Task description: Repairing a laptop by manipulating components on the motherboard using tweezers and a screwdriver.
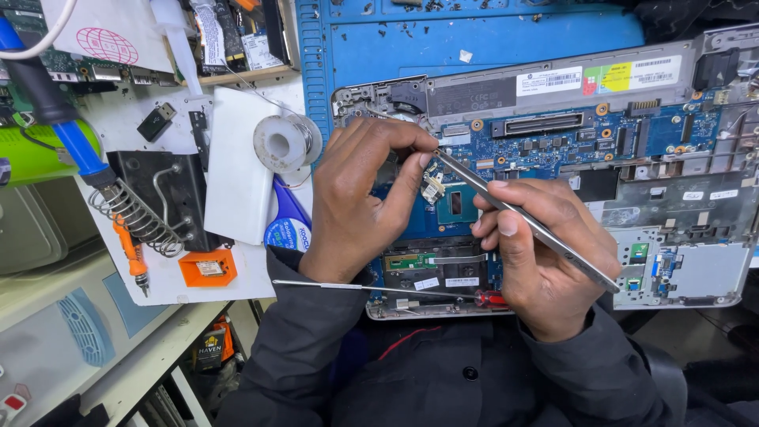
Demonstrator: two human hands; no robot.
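An opened laptop base (696, 269) with a blue motherboard (553, 146) lies on a blue work mat (474, 39). My right hand (545, 253) grips metal tweezers (522, 217), their tip reaching up-left to a small metal part (431, 186) beside the processor chip (457, 204). My left hand (360, 194) rests on the board's left side, thumb and forefinger pinching that same small part. A thin screwdriver with a red handle (411, 291) lies along the laptop's near edge under my wrists.
A solder spool (286, 142) and a white block (237, 166) sit left of the laptop. Further left stand a soldering iron with blue handle (59, 119) in a coil stand (134, 213), an orange tool (130, 253) and an orange box (207, 269).
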